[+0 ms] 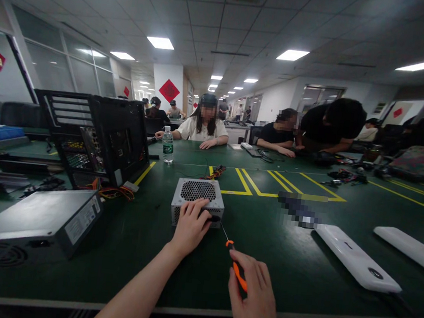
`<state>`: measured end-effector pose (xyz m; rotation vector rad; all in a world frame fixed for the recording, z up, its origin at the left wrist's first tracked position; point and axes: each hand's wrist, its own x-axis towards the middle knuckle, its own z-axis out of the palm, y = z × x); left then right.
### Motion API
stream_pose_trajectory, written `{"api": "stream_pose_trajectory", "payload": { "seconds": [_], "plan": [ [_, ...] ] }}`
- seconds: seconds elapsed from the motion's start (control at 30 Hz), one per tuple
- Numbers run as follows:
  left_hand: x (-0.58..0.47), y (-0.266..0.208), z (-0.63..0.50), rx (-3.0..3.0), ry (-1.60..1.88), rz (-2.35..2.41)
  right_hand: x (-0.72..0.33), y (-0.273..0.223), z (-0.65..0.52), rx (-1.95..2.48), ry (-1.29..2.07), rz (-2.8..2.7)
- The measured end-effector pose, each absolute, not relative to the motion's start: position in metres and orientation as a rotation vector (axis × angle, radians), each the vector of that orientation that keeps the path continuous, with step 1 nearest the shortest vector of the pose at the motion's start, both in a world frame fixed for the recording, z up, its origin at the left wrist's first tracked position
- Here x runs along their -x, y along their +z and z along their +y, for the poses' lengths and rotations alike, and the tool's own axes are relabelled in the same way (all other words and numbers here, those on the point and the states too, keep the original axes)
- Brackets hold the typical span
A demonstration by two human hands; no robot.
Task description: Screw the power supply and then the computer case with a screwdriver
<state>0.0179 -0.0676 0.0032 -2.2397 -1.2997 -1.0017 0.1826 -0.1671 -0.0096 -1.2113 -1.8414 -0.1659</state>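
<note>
A grey computer power supply with a honeycomb grille on top sits in front of me on the green table. Across its near side and top edge lies my left hand, fingers bent over the box and holding it. A small black part shows beside those fingertips; its kind is not clear. My right hand is wrapped round a screwdriver with an orange and black handle. The thin shaft points up and left, its tip at the near right corner of the power supply; whether it touches cannot be made out.
A second power supply and an open black computer case stand on the left. Behind is a water bottle. White elongated devices lie right. A person sits opposite; others are at the far right.
</note>
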Motion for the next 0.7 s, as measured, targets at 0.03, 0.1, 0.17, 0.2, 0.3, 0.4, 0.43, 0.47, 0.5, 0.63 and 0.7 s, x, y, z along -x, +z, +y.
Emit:
{"api": "stream_pose_trajectory", "payload": {
  "seconds": [0.03, 0.1, 0.17, 0.2, 0.3, 0.4, 0.43, 0.47, 0.5, 0.63, 0.7],
  "plan": [
    [-0.0179, 0.0031, -0.0675, 2.239, -0.999, -1.3, -0.1811, -0.0086, -0.167, 1.226, -0.154, -1.812],
    [-0.0178, 0.0031, -0.0673, 2.231, -0.997, -1.295, -0.1794, -0.006, -0.1669, 1.286, -0.117, -1.724],
    [-0.0178, 0.0035, -0.0673, 2.217, -1.0, -1.28, -0.1796, -0.0042, -0.1666, 1.343, -0.066, -1.645],
    [-0.0178, 0.0037, -0.0674, 2.211, -1.001, -1.273, -0.1802, -0.0042, -0.1663, 1.35, -0.052, -1.631],
    [-0.018, 0.0041, -0.0676, 2.205, -1.008, -1.26, -0.1818, -0.0073, -0.1651, 1.295, -0.1, -1.692],
    [-0.0183, 0.0038, -0.0675, 2.212, -1.015, -1.265, -0.1818, -0.012, -0.1645, 1.219, -0.212, -1.811],
    [-0.0184, 0.0036, -0.0674, 2.212, -1.015, -1.267, -0.1816, -0.0131, -0.1645, 1.21, -0.226, -1.842],
    [-0.0185, 0.0034, -0.0673, 2.211, -1.013, -1.269, -0.1816, -0.0137, -0.1645, 1.207, -0.228, -1.863],
    [-0.0185, 0.0033, -0.0673, 2.207, -1.012, -1.271, -0.1817, -0.0138, -0.1646, 1.215, -0.222, -1.863],
    [-0.0184, 0.0038, -0.0678, 2.195, -1.01, -1.273, -0.1848, -0.0099, -0.1643, 1.336, -0.141, -1.704],
    [-0.0182, 0.0043, -0.0683, 2.199, -1.005, -1.273, -0.1869, -0.0072, -0.1639, 1.388, -0.075, -1.636]
  ]
}}
